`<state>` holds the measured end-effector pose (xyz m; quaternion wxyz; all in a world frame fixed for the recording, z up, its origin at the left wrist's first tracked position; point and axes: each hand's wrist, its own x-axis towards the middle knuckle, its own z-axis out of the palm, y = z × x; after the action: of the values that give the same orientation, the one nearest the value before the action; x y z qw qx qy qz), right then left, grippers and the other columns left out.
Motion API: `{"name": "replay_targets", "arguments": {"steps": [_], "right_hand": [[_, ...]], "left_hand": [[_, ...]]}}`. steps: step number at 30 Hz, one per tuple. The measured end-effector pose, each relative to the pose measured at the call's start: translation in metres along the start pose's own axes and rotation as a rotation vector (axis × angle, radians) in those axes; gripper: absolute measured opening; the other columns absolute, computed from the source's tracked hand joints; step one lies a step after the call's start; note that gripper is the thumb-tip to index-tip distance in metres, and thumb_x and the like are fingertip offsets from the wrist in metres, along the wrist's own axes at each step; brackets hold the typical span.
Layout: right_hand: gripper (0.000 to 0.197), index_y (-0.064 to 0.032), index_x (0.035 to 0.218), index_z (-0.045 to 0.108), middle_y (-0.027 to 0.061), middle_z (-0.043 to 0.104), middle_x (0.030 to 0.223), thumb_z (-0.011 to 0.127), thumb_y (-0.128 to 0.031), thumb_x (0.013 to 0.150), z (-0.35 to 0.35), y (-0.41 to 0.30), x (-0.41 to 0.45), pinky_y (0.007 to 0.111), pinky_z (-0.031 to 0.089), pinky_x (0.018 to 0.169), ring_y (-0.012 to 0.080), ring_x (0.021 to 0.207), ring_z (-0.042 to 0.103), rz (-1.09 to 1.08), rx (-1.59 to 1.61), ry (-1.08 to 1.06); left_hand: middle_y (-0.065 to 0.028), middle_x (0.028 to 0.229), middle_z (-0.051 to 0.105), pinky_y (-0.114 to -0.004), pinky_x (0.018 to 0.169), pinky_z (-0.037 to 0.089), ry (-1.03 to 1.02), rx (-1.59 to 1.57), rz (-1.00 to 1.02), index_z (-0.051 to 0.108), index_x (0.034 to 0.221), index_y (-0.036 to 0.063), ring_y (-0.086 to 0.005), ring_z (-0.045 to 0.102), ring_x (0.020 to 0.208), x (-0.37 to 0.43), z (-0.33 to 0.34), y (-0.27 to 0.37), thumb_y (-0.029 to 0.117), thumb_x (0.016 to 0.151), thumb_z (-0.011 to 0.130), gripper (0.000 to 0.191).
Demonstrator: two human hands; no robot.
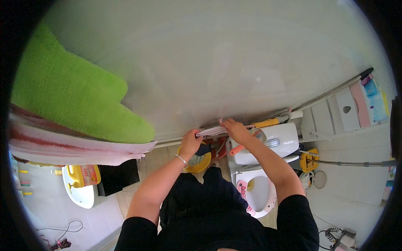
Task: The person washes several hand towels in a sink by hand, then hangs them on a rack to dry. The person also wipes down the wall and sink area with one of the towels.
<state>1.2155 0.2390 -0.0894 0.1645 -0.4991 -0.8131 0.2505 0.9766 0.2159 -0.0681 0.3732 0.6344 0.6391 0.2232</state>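
Note:
My left hand [190, 145] and my right hand [237, 131] pinch opposite ends of a folded strip of white-pink fabric [213, 131], stretched between them close to the glossy wall. A bracelet circles my left wrist. Under my left hand stands a yellow bucket [201, 163] with pale contents and something dark at its rim; a red container [219, 150] is beside it, partly hidden. My right forearm passes over the white toilet tank [284, 138], where an orange-handled brush [240, 149] lies, partly covered by that arm.
On the left hang a green towel [78, 100] and a striped pink towel [78, 149], above a washbasin [80, 197] holding a yellow jug [84, 175]. The toilet seat [270, 197] wears pink covers. At right are a yellow mop head [309, 160] and a storage unit [345, 109].

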Motion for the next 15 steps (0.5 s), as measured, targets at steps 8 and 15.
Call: {"name": "replay_targets", "arguments": {"steps": [8, 15], "right_hand": [[0.020, -0.0067, 0.096, 0.055, 0.0154, 0.054, 0.096, 0.051, -0.001, 0.077, -0.011, 0.037, -0.005, 0.045, 0.048, 0.072, 0.0373, 0.084, 0.058, 0.092, -0.115, 0.069], [0.022, -0.0076, 0.096, 0.058, 0.0159, 0.058, 0.099, 0.049, -0.002, 0.077, -0.018, 0.065, -0.034, 0.044, 0.048, 0.075, 0.0352, 0.088, 0.059, 0.201, -0.156, -0.002]], "left_hand": [[-0.0184, 0.086, 0.064, -0.043, 0.071, 0.047, -0.050, 0.023, 0.059, 0.063, 0.095, 0.0045, -0.0364, 0.059, 0.082, 0.016, 0.049, 0.023, 0.019, 0.082, 0.060, 0.020], [-0.0122, 0.075, 0.065, -0.030, 0.054, 0.051, -0.253, -0.413, -0.233, 0.060, 0.102, 0.0006, -0.0181, 0.064, 0.060, 0.033, 0.106, -0.011, 0.010, 0.085, 0.057, 0.020]]}}
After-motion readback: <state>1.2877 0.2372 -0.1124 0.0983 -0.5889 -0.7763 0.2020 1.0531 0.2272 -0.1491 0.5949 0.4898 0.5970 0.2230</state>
